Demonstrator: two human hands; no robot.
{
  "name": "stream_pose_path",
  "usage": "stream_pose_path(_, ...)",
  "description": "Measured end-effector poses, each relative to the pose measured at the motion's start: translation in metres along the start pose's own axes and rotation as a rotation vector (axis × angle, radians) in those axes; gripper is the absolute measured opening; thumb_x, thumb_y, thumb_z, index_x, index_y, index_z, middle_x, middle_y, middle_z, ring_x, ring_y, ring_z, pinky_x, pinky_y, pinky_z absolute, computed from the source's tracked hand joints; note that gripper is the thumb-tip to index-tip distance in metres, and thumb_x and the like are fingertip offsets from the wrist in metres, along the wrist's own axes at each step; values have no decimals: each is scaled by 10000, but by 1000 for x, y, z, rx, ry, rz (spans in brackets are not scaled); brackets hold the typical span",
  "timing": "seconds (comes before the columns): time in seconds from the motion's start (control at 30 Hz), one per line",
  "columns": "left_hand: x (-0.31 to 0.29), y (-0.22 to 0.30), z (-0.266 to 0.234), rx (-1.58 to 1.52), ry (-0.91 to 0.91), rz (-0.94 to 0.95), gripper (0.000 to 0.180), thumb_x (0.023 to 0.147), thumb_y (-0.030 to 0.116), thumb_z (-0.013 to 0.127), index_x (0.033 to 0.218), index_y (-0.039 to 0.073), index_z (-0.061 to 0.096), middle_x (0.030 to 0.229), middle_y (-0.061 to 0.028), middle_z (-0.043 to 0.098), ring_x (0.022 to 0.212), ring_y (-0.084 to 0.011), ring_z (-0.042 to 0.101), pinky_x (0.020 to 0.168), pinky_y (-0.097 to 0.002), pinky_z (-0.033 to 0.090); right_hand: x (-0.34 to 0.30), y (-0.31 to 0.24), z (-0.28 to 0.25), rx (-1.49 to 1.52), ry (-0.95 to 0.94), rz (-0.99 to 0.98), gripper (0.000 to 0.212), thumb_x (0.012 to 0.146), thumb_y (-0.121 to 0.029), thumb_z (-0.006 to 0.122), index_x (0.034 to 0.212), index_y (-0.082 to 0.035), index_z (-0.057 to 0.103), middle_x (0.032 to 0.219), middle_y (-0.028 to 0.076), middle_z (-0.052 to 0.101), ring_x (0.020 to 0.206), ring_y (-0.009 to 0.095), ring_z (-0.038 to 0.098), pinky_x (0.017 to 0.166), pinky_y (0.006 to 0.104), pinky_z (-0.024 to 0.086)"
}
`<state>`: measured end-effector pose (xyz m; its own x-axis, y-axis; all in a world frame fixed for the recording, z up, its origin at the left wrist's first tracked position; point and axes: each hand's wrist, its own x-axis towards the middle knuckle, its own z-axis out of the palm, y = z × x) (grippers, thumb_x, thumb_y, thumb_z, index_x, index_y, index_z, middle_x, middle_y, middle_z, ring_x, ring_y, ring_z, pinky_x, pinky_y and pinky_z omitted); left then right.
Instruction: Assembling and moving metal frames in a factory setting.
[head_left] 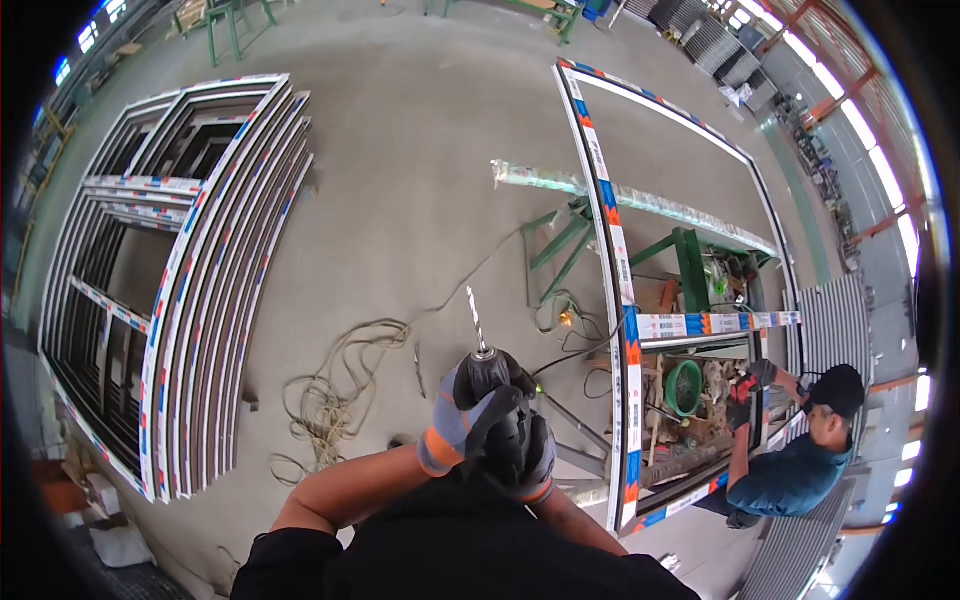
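Observation:
Close in front of my chest I hold a dark power drill [488,372], with a long spiral drill bit [474,315] pointing up and away from me. My left hand [455,415], in a grey and orange work glove, is closed around the drill just behind its chuck. The gloved right hand [538,462] wraps the drill's body lower down, its fingers partly hidden. To my right, a large window frame [618,300] with taped white profiles lies across green stands [690,265]. The bit touches nothing.
A co-worker in a dark cap and shirt [800,470] works with gloved hands at the frame's near right. Several frames [215,210] stand stacked on the left. Tangled cable [335,390] lies on the floor ahead. A green basket [684,387] sits below the frame.

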<state>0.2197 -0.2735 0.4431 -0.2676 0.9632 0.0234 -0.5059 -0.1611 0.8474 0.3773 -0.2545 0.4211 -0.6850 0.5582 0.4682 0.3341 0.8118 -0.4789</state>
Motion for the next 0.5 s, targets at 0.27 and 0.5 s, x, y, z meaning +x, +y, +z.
stream_pose_path(0.27,160,-15,30,-16,52,-2,229,863,98,584,1063,-8,551,903,-120,619,870,-244,610,812,-402,502,79,151,-6,128,-29,37,632,679,-301,787,1231,-72,582,1019,184,627,839,429,619,663,480,492)
stream_pose_path(0.5,283,-28,30,-89,11,-68,223,855,124,559,1037,-5,535,922,-161,630,875,-280,618,823,-412,504,158,224,-13,16,-49,89,589,658,-272,802,1176,-64,613,1000,179,632,829,431,621,660,485,493)
